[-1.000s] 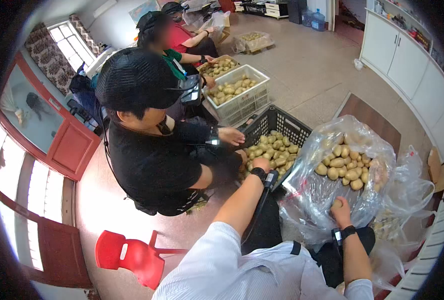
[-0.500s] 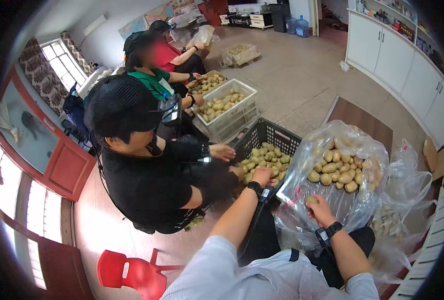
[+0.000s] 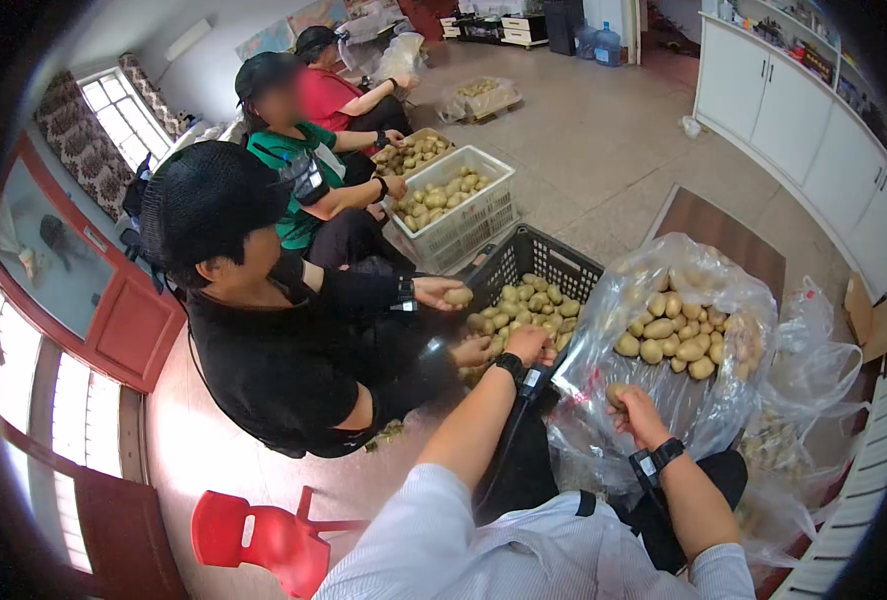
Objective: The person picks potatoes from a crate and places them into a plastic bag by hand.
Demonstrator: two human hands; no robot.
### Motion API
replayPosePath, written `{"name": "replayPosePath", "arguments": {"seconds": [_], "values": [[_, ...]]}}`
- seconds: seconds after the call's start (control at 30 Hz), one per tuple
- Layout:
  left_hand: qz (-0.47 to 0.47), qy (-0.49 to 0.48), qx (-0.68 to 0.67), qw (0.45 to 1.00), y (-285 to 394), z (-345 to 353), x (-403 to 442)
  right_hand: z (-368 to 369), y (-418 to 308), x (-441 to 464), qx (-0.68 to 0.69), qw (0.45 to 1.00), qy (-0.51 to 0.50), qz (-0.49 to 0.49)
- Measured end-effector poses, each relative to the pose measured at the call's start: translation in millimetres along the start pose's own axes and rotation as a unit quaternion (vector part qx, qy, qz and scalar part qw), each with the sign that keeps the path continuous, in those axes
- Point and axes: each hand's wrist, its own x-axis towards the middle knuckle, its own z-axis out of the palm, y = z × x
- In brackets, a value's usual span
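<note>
Sorting through potatoes by hand looked well under way but unfinished, with potatoes lying in two places within reach. At the centre of the frame, a black perforated plastic crate [image 3: 539,255] held a broad pile of pale yellow oval potatoes [image 3: 529,300], its top lying below the rear rim. Right of centre, a clear crinkled plastic bag [image 3: 689,405] held a second heap of yellow-brown oval potatoes [image 3: 674,345], bunched toward its upper part.

Between these two piles, right of centre and lower down, the right hand [image 3: 644,418] had its fingers closed around a single small oval potato [image 3: 616,396], held above the near part of the bag and not yet set down. The left hand [image 3: 532,345] reached over the right side of the crate's pile, its fingers bent downward; whether they grasped a potato or merely rested there, I could not tell.

Left of centre, a person in a black cap and black shirt [image 3: 254,330] worked at the same crate, one hand [image 3: 432,293] holding up another pale oval potato [image 3: 458,297]. Beyond, in the upper middle, a white slatted plastic crate [image 3: 489,220] was also well stocked. Judging by the heaps, plenty was left to handle; how many potatoes were finished could not be counted.
</note>
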Motion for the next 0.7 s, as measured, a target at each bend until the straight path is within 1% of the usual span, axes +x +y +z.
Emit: {"name": "replayPosePath", "arguments": {"seconds": [0.03, 0.1, 0.17, 0.3, 0.33, 0.37, 0.43, 0.5, 0.57, 0.6, 0.63, 0.7], "values": [[-0.002, 0.002, -0.001, 1.0, 0.9, -0.1, -0.7, -0.8, 0.8, 2.3, -0.005, 1.0, 0.002, -0.003], [-0.03, -0.039, 0.019, 0.999, 2.7, 1.1, -3.5, 0.4, -2.3, 2.8, -0.009, 1.0, 0.002, -0.007], [-0.009, 0.002, -0.014, 1.0, 2.7, 11.1, -8.4, 10.2, -18.0, -4.2, -0.005, 1.0, 0.008, -0.017], [-0.011, -0.021, 0.003, 1.0, 4.6, 16.9, -12.5, 25.9, -33.8, -0.6, 0.004, 1.0, 0.009, -0.03], [-0.014, -0.043, 0.025, 0.999, 5.6, 17.5, -12.2, 28.9, -36.6, 0.9, -0.004, 0.999, 0.007, -0.033], [-0.011, -0.042, 0.026, 0.999, 5.7, 19.1, -11.7, 32.0, -39.2, 2.5, -0.012, 0.999, 0.006, -0.036], [-0.05, -0.062, 0.036, 0.996, 8.8, 26.1, -15.8, 39.1, -42.8, 7.0, -0.012, 0.999, 0.0, -0.036], [-0.059, -0.072, 0.045, 0.995, 13.4, 30.4, -19.2, 47.7, -47.8, 7.9, -0.013, 0.999, -0.005, -0.036], [-0.082, -0.14, 0.05, 0.986, 16.7, 32.9, -22.2, 55.5, -53.0, 4.4, -0.023, 0.999, -0.012, -0.048], [-0.075, -0.142, 0.068, 0.985, 14.8, 35.2, -23.6, 56.5, -56.0, 2.3, -0.033, 0.997, -0.036, -0.057], [-0.075, -0.142, 0.068, 0.985, 15.1, 36.6, -23.2, 57.6, -56.1, 2.7, -0.033, 0.997, -0.036, -0.057], [-0.108, -0.169, 0.075, 0.977, 16.6, 39.7, -23.8, 58.8, -53.6, 5.1, -0.043, 0.996, -0.049, -0.064]]}}
